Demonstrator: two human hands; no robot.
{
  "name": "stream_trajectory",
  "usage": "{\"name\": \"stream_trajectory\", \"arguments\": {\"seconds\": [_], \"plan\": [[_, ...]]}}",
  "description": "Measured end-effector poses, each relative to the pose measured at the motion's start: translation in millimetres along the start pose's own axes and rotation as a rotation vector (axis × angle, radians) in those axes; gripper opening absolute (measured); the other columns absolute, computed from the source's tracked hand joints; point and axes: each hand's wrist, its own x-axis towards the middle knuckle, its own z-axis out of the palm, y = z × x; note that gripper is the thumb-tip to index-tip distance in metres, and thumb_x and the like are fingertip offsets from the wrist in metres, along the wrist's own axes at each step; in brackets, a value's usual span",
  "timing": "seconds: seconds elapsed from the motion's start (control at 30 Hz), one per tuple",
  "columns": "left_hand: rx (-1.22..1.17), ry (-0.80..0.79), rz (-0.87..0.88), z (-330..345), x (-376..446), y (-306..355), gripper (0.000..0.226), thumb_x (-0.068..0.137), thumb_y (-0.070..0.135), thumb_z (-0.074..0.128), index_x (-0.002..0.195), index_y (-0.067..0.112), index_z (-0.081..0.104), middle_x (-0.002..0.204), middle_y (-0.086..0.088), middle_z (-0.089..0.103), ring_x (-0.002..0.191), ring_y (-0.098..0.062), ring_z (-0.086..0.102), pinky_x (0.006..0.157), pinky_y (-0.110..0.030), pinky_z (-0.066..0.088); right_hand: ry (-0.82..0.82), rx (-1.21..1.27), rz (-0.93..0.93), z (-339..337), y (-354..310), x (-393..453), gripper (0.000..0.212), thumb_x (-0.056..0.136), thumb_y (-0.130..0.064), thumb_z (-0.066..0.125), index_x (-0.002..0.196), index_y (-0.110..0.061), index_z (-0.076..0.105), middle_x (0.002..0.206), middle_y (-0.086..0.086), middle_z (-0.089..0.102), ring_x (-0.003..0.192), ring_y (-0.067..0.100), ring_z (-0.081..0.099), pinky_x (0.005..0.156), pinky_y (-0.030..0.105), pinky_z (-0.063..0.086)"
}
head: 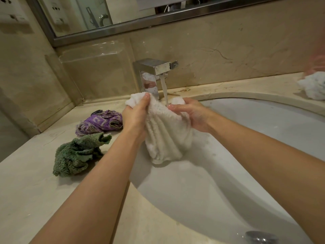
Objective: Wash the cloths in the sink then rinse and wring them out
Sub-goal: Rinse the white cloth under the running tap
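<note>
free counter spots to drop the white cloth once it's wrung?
Bare counter in front of the green cloth, out to the sink rim. Another strip runs behind the basin from the faucet to the balled white cloth. Crowded: left of both hands, where the purple cloth and green cloth lie.

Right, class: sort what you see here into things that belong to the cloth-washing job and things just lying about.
Job: white terry cloth held by both hands; crumpled green towel; purple patterned cloth; wadded white cloth; running chrome tap; white oval sink.

Lying about: wall mirror; clear acrylic shelf.
</note>
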Motion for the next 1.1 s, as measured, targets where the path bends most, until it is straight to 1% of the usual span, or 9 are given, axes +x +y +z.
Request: {"name": "stream_trajectory", "arguments": {"seconds": [0.1,0.23,0.27,0.33,0.47,0.63,0.77,0.9,1.1], "plan": [[-0.03,0.031,0.018,-1,2,0,0.019,0.085,0.03,0.073,0.094,0.016,0.064,0.102,-0.004,0.071,0.094,-0.018,0.068,0.084,-0.035,0.056,0.048,0.008,-0.009,3,-2,1,0.052,0.076,-0.014,0.078,0.123,-0.013,0.057,0.119,0.011,0.066,0.107,0.025,0.064,0.081,0.035,0.056],[-0.055,0.066,0.052,-1,3,1,0.015,0.087,0.03,0.071,0.085,0.017,0.063,0.092,0.0,0.07,0.087,-0.014,0.068,0.081,-0.033,0.055,-0.002,-0.02,0.068,4,-4,-4,0.073,0.068,-0.036,0.082,0.132,-0.018,0.051,0.126,0.009,0.063,0.11,0.024,0.062,0.083,0.035,0.054],[-0.053,0.071,0.062,-2,4,0,0.015,0.087,0.03,0.07,0.085,0.018,0.063,0.09,0.0,0.069,0.087,-0.015,0.068,0.083,-0.034,0.055,-0.025,-0.049,0.076,6,-4,-6,0.068,0.069,-0.038,0.081,0.129,-0.019,0.053,0.124,0.008,0.064,0.108,0.023,0.062,0.082,0.034,0.054],[-0.045,0.081,0.072,-2,5,-1,0.015,0.087,0.031,0.07,0.084,0.018,0.063,0.09,0.0,0.07,0.09,-0.017,0.068,0.089,-0.037,0.055,-0.046,-0.054,0.08,8,-3,-9,0.051,0.076,-0.028,0.077,0.121,-0.021,0.054,0.122,0.006,0.064,0.108,0.022,0.062,0.087,0.036,0.054],[0.0,0.084,0.08,-1,6,-1,0.018,0.086,0.034,0.071,0.09,0.018,0.064,0.098,-0.002,0.07,0.096,-0.018,0.067,0.094,-0.041,0.053,-0.06,0.006,0.055,13,-6,-8,0.056,0.08,-0.008,0.074,0.131,-0.016,0.053,0.119,0.009,0.067,0.104,0.024,0.066,0.084,0.036,0.057],[0.223,-0.025,0.132,1,-3,-1,0.091,0.043,0.058,0.087,0.118,0.013,0.061,0.113,-0.002,0.069,0.106,-0.021,0.065,0.097,-0.043,0.05,0.136,0.132,-0.016,21,-10,-4,0.062,0.085,-0.01,0.069,0.141,-0.015,0.041,0.124,0.013,0.061,0.099,0.024,0.065,0.071,0.034,0.056],[0.375,-0.209,0.164,3,-10,-6,0.058,0.07,0.03,0.085,0.118,0.009,0.059,0.11,-0.004,0.069,0.104,-0.019,0.066,0.095,-0.041,0.053,0.222,0.171,-0.026,18,-13,-4,0.051,0.093,-0.011,0.06,0.14,-0.02,0.041,0.116,0.01,0.062,0.096,0.024,0.064,0.075,0.037,0.057],[0.481,-0.314,0.186,5,-11,-12,0.028,0.086,0.021,0.071,0.111,0.018,0.058,0.109,-0.002,0.067,0.102,-0.016,0.065,0.093,-0.04,0.053,0.274,0.199,-0.017,15,-14,-5,0.051,0.096,-0.008,0.056,0.142,-0.021,0.039,0.119,0.012,0.061,0.089,0.023,0.065,0.063,0.036,0.058],[0.456,-0.249,0.178,6,-10,-8,0.019,0.086,0.007,0.068,0.089,0.023,0.058,0.097,-0.003,0.066,0.089,-0.018,0.066,0.081,-0.034,0.057,0.349,0.218,-0.045,10,-14,-4,0.054,0.094,-0.005,0.057,0.142,-0.019,0.037,0.124,0.014,0.057,0.095,0.028,0.062,0.078,0.047,0.056]]}}
